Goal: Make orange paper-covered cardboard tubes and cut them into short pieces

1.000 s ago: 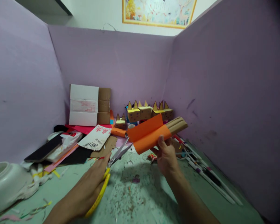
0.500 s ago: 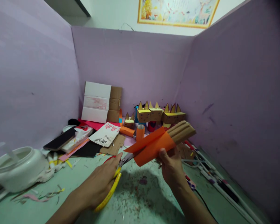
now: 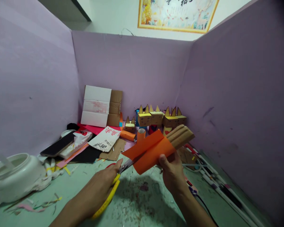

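Scissors point(image 3: 107, 199) with yellow and red handles are in my left hand point(image 3: 98, 189), whose fingers wrap round them. Their blades point up and right, with the tips hidden at the orange paper point(image 3: 153, 157). My right hand point(image 3: 171, 171) is closed on that paper, thumb on its near face. Out of the paper's upper right end stick rolled brown cardboard pieces point(image 3: 181, 136). A cut separates the paper into an upper flap and a lower part.
Cardboard cat heads point(image 3: 144, 119) stand at the back beside an orange tube point(image 3: 141, 134). Left are a white pot point(image 3: 16, 179), a black phone point(image 3: 58, 144) and paper sheets. Long rods point(image 3: 229, 195) lie along the right wall point(image 3: 239, 94).
The view has tilted up slightly, so the desk items appear lower. Both hands, the scissors and the orange paper have shifted slightly left and down in the picture; both grips remain.
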A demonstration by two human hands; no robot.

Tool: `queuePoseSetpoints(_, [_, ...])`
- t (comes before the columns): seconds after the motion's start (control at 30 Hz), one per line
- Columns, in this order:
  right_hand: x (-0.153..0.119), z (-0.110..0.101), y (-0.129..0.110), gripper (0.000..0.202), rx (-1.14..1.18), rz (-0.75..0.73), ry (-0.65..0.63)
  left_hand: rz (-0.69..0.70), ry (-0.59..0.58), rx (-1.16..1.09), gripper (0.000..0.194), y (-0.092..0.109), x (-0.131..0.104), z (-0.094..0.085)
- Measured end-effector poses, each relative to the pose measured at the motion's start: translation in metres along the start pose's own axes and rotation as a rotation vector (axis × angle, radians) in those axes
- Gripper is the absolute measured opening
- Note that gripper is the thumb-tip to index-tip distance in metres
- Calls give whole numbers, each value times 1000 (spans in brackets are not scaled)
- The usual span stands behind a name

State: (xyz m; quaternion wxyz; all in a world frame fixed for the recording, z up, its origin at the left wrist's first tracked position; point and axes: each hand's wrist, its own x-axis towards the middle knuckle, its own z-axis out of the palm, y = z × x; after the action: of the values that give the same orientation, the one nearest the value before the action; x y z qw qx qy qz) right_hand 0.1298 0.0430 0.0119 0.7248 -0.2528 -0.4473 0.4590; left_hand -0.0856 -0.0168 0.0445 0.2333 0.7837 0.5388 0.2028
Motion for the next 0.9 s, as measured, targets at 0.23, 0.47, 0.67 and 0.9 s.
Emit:
queuePoseSetpoints(0.23, [0, 1, -2, 58, -25, -1, -5, 33, 34, 40, 48, -16, 0, 8])
queuePoseSetpoints(0.47, [1, -1, -1, 57, -22, 36, 20, 94, -2, 62, 52, -15, -1, 3])
queuePoseSetpoints(0.67, [1, 0, -3, 54, -7, 38, 18, 80, 3, 47, 47, -10, -1, -1])
queuePoseSetpoints(0.9, [-3, 2, 0, 56, -55, 39, -58, 85, 4, 22, 42, -10, 0, 5])
